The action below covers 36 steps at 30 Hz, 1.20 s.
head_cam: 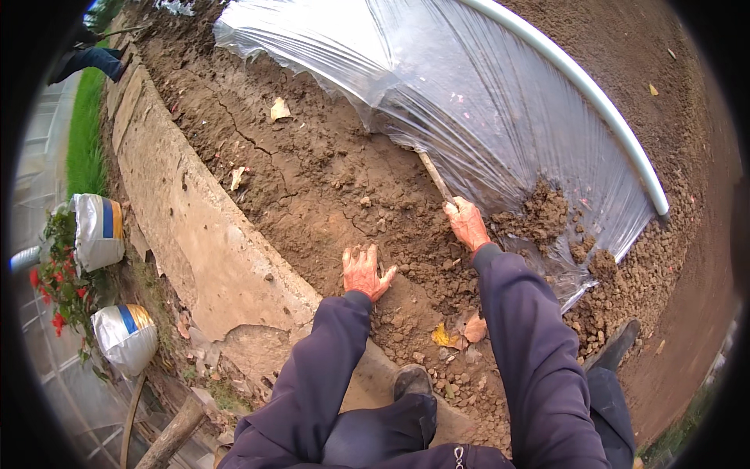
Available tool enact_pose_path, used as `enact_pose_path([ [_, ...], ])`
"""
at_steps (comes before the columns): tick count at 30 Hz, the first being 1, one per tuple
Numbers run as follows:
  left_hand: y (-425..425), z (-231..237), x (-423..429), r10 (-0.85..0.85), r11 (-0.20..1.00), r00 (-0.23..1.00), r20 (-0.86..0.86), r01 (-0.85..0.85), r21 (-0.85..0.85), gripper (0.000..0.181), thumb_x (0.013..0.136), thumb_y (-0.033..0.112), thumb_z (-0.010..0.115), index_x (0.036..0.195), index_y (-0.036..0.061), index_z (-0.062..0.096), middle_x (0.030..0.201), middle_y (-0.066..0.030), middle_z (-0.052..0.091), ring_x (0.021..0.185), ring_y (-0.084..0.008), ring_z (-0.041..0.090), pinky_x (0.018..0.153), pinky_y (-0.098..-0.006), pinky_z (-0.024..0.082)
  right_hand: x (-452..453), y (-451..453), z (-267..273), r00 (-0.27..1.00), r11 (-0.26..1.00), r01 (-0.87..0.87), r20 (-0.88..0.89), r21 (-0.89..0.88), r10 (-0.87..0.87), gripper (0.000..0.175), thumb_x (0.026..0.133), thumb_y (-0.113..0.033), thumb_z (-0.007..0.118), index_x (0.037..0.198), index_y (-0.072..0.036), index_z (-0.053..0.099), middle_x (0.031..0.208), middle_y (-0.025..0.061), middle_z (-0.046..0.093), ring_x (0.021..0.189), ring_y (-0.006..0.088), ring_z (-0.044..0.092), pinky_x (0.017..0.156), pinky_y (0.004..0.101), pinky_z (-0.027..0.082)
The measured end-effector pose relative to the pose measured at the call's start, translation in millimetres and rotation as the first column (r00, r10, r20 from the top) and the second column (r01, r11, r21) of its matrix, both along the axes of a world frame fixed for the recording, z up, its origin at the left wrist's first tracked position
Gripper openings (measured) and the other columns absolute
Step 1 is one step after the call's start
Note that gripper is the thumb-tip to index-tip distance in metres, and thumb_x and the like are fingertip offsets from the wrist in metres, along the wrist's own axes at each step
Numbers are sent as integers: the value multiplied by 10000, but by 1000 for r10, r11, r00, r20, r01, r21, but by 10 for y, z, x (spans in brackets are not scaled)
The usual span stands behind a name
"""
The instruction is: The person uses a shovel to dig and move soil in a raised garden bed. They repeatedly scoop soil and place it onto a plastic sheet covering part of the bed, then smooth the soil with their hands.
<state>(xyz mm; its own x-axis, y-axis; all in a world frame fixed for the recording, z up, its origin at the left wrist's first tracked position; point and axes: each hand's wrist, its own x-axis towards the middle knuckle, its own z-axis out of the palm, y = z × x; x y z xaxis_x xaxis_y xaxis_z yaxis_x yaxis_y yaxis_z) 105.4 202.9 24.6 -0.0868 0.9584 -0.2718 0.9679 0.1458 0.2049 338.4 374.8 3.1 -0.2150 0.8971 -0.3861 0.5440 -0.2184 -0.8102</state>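
My right hand (467,223) grips a wooden stick (435,174), whose far end meets the gathered edge of a clear plastic film (469,105). Palm down with its fingers spread, my left hand (364,274) rests on the brown soil (310,205), apart from the stick. The film stretches over a pale curved pipe (586,88), and clods of soil (542,214) lie on its near edge, right of my right hand. Whatever part of the stick lies beyond the film's edge is hidden.
A concrete edging (217,240) runs along the left. Beyond it stand white sacks (102,231) beside red flowers (57,321), and a log (173,434). Another person's leg (99,60) shows at the upper left. My shoes (412,380) are on the ground below my hands.
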Motion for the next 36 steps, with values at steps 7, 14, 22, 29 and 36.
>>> enact_pose_path([
  [7,3,5,-7,8,1000,1000,29,-9,20,768,837,570,635,1326,-10,517,1171,-224,637,1229,-385,524,1164,-505,202,146,75,23,997,997,-79,27,3,79,303,954,-300,562,928,-1,596,724,138,558,682,247,517,676,388,445],
  [14,9,-5,-6,13,1000,1000,22,-13,22,774,831,584,630,1324,-3,522,1159,-223,643,1228,-377,529,1164,-499,199,264,186,170,987,987,-152,47,-42,154,285,957,-279,587,942,6,597,738,170,547,690,268,497,687,380,443],
  [22,7,2,-10,12,999,1000,28,-13,41,754,824,563,646,1315,3,526,1166,-224,643,1249,-375,512,1162,-492,200,509,145,211,942,933,-322,38,-161,332,303,943,-281,589,894,18,586,712,137,538,684,217,501,672,398,444],
  [29,15,22,-4,26,999,999,18,-25,-28,730,832,559,633,1321,24,547,1212,-192,636,1240,-336,535,1183,-480,177,550,-140,251,922,915,-379,32,-140,386,291,929,-267,609,889,21,597,730,166,573,682,257,537,666,414,448],
  [36,-2,0,-24,26,999,997,69,-27,20,590,847,520,645,1197,45,634,1214,-171,640,1194,-335,572,1177,-485,203,569,-486,373,903,866,-400,36,-299,429,309,888,-265,712,969,18,620,768,191,624,719,294,606,681,428,463],
])
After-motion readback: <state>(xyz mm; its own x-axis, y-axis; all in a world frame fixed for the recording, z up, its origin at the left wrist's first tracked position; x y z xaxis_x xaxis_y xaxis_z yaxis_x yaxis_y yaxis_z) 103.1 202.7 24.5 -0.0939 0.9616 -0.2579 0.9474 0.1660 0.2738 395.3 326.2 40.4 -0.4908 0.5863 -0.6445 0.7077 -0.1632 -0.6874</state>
